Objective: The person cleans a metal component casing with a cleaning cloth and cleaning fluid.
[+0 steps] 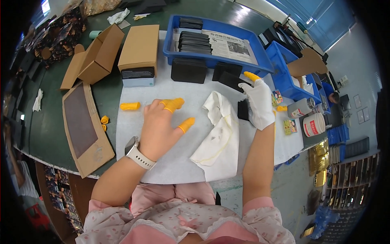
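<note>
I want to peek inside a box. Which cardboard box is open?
The brown box at the far left is open, its flap lifted. The brown box beside it lies shut with a dark end label.

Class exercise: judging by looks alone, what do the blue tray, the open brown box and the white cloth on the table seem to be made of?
Blue tray: probably moulded plastic, with smooth, slightly glossy walls.
Open brown box: cardboard, matte tan, with folded flaps.
White cloth: soft woven fabric, apparently; it lies rumpled, with grey smudges.

green table [48, 122]; white mat [178, 166]; cardboard boxes [140, 49]; blue tray [172, 44]; white cloth [217, 138]
</note>
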`<action>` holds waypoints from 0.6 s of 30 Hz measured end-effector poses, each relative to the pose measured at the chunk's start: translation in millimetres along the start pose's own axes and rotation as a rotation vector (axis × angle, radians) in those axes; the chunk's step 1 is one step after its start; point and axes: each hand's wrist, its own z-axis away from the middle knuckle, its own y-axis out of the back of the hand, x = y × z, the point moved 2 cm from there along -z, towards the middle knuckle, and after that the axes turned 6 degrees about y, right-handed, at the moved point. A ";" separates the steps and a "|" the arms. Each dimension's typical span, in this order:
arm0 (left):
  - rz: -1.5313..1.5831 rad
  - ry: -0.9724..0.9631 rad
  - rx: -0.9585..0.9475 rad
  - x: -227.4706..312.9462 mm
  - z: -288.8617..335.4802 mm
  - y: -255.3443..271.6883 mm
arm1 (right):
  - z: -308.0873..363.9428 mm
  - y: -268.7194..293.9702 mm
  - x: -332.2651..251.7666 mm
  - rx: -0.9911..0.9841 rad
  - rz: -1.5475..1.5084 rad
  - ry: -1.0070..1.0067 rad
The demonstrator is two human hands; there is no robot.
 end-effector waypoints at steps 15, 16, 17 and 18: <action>0.075 0.109 0.001 -28.4 -37.4 -32.2 | 24.7 -87.4 -10.9 -0.136 -0.030 0.472; 0.035 0.183 -0.056 -31.3 -39.4 -34.1 | 28.6 -87.0 -31.7 -0.141 -0.037 0.474; 0.029 0.188 -0.053 -32.0 -39.3 -34.0 | 31.4 -83.7 -48.9 -0.222 -0.112 0.180; 0.002 0.223 -0.078 -30.4 -39.4 -35.2 | 35.0 -78.4 -59.2 -0.293 -0.177 -0.118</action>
